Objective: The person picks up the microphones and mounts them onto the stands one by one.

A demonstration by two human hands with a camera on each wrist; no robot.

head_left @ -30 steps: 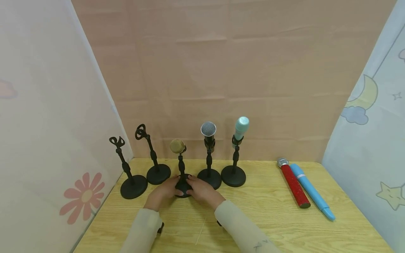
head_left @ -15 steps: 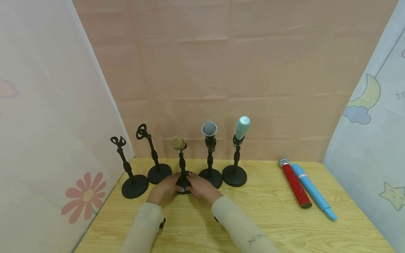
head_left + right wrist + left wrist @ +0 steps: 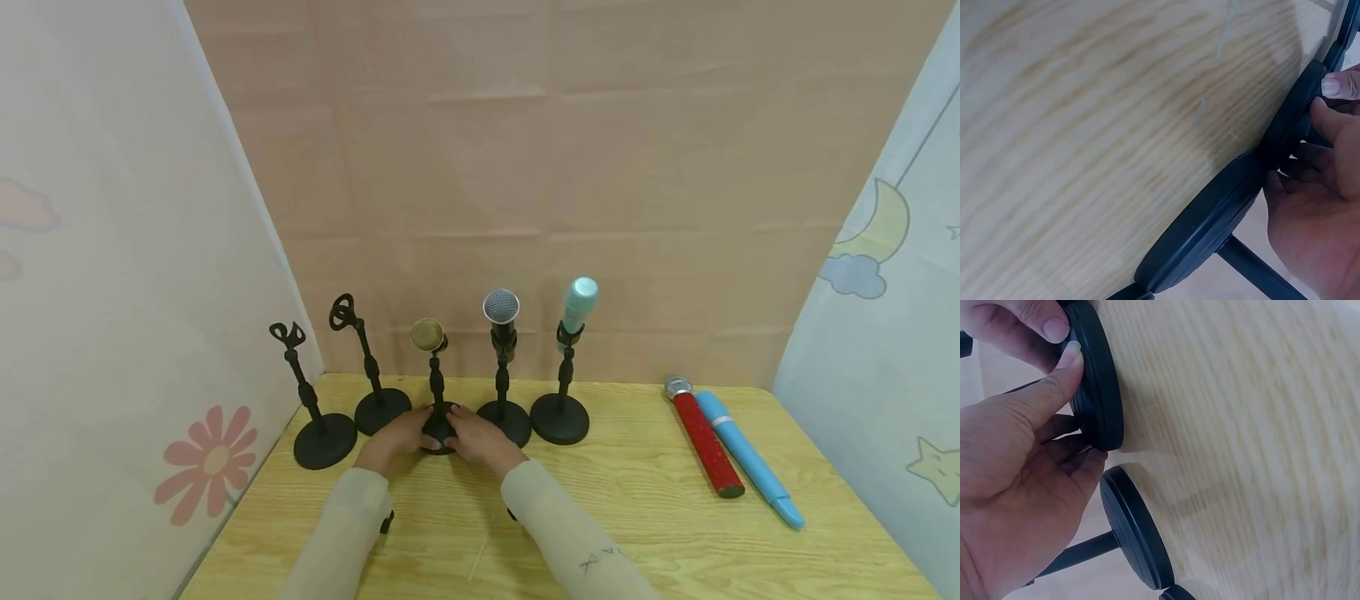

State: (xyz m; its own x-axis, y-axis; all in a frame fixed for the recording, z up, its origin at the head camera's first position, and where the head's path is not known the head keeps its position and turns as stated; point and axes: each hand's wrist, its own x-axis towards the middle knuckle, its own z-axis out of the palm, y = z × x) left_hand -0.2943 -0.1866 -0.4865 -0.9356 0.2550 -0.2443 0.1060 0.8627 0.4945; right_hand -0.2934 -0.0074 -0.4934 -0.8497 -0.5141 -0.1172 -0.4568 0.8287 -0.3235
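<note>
A black microphone stand (image 3: 437,383) with a gold-headed microphone (image 3: 428,334) in its clip stands upright between both hands in the head view. My left hand (image 3: 400,436) grips the left side of its round base (image 3: 1099,381); the thumb lies on the base's top and the fingers reach its rim. From the right, my right hand (image 3: 483,439) holds the same base, thumb on top and fingertips at the edge. In the right wrist view, a neighbouring stand's base (image 3: 1204,219) meets the held base. Part of the held base is hidden behind the fingers.
Two stands with bare clips, the front one (image 3: 324,440) and the back one (image 3: 382,410), stand left. To the right are stands with a silver-headed microphone (image 3: 501,307) and a mint microphone (image 3: 579,302). A red microphone (image 3: 707,443) and a blue pen-shaped stick (image 3: 750,460) lie far right.
Both hands have slid the stand with the gold-headed microphone back toward the rear wall, bringing its base nearly level with its neighbours. The other stands keep their places; the head view has shifted slightly.
</note>
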